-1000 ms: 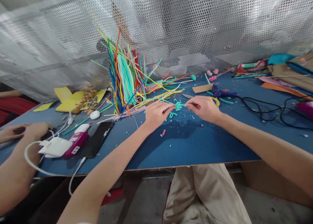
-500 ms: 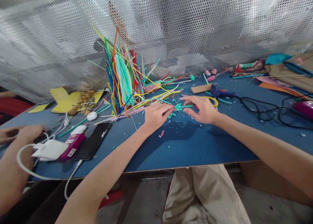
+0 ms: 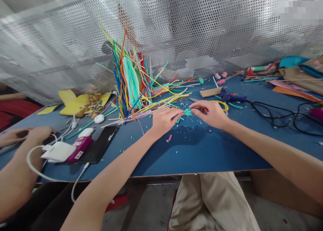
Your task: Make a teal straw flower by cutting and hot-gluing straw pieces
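Observation:
A small teal pipe-cleaner piece, shaped like a tuft or flower, is held just above the table between my two hands. My left hand pinches its left side, thumb and forefinger closed on it. From the other side, the fingertips of my right hand are closed on it too, partly hiding its right end. Behind and beneath my right hand lie scissors with a yellow handle, their blade tip showing past the fingers. Short teal offcuts and a pink scrap lie nearby.
A bundle of colourful pipe cleaners stands behind my left hand. A blue glue gun with a black cord lies right. At left are a phone, a white charger and a co-worker's hands. A perforated metal screen backs the table.
My right hand's fingers have closed in on the teal piece, covering the stem that showed before. The whole view has shifted slightly.

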### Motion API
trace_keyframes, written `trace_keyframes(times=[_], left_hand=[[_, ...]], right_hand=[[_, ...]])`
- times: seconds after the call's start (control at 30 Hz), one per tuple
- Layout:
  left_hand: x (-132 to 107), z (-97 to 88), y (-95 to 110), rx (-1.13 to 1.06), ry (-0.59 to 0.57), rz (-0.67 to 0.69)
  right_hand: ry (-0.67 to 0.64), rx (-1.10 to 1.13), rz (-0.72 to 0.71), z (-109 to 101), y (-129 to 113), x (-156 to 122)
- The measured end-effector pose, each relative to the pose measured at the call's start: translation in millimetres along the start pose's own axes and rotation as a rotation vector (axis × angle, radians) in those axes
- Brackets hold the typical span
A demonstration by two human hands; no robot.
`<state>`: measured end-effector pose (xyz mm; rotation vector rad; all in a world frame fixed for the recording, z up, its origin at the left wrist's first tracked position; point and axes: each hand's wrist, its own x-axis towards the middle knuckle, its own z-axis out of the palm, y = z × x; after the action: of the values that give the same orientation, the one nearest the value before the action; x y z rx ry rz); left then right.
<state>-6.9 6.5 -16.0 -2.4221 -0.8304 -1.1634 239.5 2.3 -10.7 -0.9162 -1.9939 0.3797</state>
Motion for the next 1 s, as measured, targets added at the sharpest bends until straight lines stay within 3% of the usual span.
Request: trace_keyframes(times=[0.4, 0.7, 1.0], left_hand=[[0.8, 0.2, -1.5, 0.002, -0.002, 0.035], [2.6, -3.3, 0.1, 0.008, -0.025, 0.016], [0.6, -3.4, -2.0, 0.048, -0.006, 0.056]], right_hand=[[-0.022, 0.113, 0.097, 5.4, -5.0, -1.0], [-0.021, -0.077, -0.122, 2.1, -9.1, -1.1], [-0.024, -0.1, -0.136, 1.5, -11.0, -1.7]])
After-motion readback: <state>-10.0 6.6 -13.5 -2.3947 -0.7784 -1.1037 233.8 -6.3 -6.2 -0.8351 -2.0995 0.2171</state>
